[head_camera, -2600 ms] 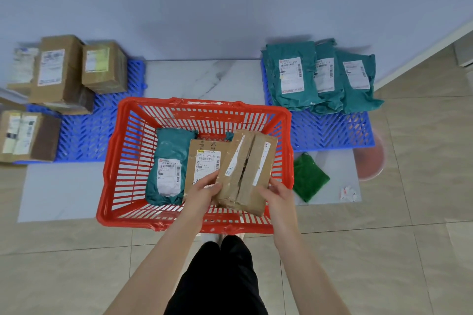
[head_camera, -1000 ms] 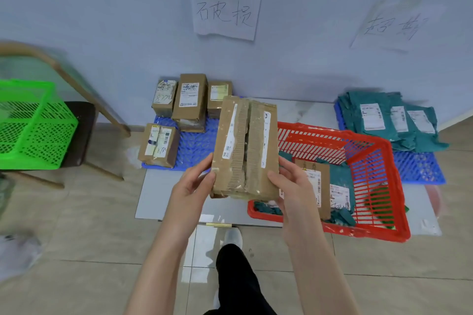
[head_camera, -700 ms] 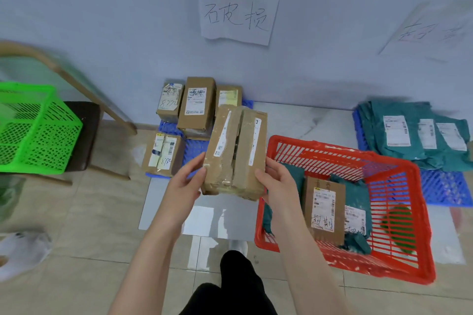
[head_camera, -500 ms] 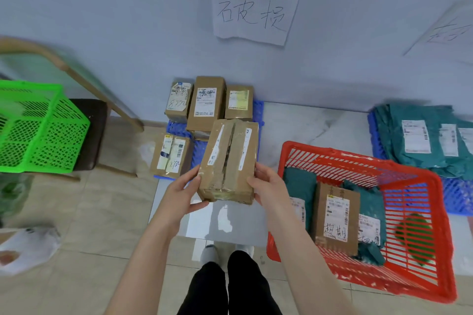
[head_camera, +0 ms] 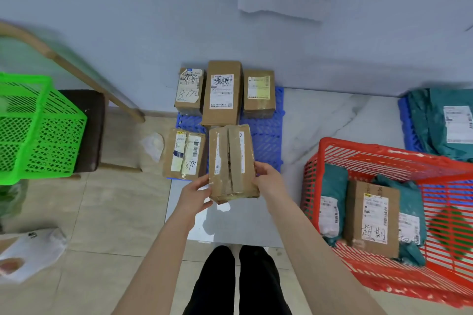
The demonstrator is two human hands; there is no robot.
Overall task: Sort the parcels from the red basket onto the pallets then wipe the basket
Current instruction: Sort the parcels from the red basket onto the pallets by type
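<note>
Far left sits a green basket (head_camera: 38,128). At centre, the left hand (head_camera: 195,193) and right hand (head_camera: 268,179) clamp a taped box (head_camera: 231,161) from either side, over the near edge of the blue pallet (head_camera: 266,140) beside other boxes (head_camera: 221,92). On the right, the red basket (head_camera: 358,146) holds teal bags (head_camera: 332,186) and a labelled box (head_camera: 372,217).
</note>
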